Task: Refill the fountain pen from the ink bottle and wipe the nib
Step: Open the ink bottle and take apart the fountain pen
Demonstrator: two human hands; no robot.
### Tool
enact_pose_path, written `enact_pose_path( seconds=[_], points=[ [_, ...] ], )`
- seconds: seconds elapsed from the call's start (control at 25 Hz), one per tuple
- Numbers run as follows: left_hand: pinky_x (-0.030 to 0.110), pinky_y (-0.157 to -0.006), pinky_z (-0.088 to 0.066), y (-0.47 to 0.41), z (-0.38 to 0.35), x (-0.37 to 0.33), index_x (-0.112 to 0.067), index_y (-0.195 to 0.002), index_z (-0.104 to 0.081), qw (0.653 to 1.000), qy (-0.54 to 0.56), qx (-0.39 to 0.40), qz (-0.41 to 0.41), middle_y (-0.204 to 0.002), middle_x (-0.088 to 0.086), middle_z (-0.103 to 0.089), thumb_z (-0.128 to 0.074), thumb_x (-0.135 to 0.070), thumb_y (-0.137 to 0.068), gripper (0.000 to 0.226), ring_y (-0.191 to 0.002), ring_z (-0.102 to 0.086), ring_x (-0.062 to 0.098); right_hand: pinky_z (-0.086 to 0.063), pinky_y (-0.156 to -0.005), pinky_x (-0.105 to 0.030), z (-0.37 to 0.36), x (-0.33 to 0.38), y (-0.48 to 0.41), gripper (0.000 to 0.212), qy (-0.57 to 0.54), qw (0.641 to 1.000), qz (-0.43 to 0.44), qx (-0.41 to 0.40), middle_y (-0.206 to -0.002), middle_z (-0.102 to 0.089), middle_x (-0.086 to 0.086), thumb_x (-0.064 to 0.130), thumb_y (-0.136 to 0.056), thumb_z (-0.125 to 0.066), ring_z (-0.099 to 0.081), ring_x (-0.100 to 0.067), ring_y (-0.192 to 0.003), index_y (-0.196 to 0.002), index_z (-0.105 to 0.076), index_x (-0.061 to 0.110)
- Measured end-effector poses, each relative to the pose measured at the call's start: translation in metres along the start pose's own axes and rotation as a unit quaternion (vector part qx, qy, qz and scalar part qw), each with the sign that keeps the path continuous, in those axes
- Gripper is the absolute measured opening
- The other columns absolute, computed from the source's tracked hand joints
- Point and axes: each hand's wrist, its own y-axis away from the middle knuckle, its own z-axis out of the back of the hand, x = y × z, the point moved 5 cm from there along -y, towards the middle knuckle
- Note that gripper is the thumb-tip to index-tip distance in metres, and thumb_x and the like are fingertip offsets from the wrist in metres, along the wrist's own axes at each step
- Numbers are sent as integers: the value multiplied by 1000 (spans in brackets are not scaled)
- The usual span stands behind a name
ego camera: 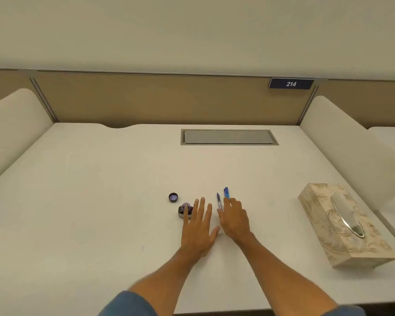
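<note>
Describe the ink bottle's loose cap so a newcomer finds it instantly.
Start at the patterned tissue box on the desk's right side, then look left past both hands to the ink bottle. The cap lies just behind it: small, round, dark, purple inside.

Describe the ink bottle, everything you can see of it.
The ink bottle is small and squat, seemingly dark glass with a purple tint at its mouth. It stands upright on the white desk, uncapped. Its round dark cap lies apart just beyond it, purple-stained inside facing up. The left hand lies flat beside it, fingers overlapping its right side; actual contact is unclear. Ink level and label are unreadable.
</note>
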Motion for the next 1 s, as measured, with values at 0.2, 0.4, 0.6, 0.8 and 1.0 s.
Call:
enact_pose_path(
  seconds=[0.2,0.4,0.6,0.8,1.0],
  points=[
    [44,-117,-7,6,-11,-12,-11,-136,-52,998,39,45,1,-149,16,-44,-37,-55,-91,65,-138,-42,31,-49,-88,-31,-8,-1,-4,38,-36,998,-29,35,-129,-50,-9,32,-101,-43,-52,-21,-113,-132,-46,9],
    [45,-115,-17,9,-18,-17,-11,-136,-51,995,34,81,-39,-148,15,-46,-38,-56,-91,65,-137,-45,30,-50,-86,-32,-16,-6,-6,28,-76,995,-56,36,-125,-51,-11,20,-99,-46,-55,-23,-108,-124,-51,9],
    [43,-98,-49,10,-28,-17,-14,-133,-55,992,73,102,25,-141,11,-55,-12,-59,-97,72,-128,-55,25,-51,-84,-31,-14,-10,-7,23,-91,993,-69,26,-118,-57,-11,17,-98,-50,-60,-24,-105,-118,-55,8],
    [36,-90,-55,-1,-18,-21,-14,-123,-64,990,94,107,-4,-132,8,-63,-34,-49,-89,57,-118,-63,23,-50,-79,-31,-8,-10,-6,23,-130,987,-90,3,-112,-58,-10,13,-95,-52,-60,-24,-100,-116,-56,6],
    [36,-108,-41,-23,16,-15,-3,-140,-44,989,146,8,-21,-151,15,-40,-39,-17,-98,44,-138,-43,29,-48,-74,-35,9,-1,-12,18,-188,978,-78,-33,-109,-57,-10,10,-91,-54,-59,-27,-97,-109,-56,5]
  ],
)
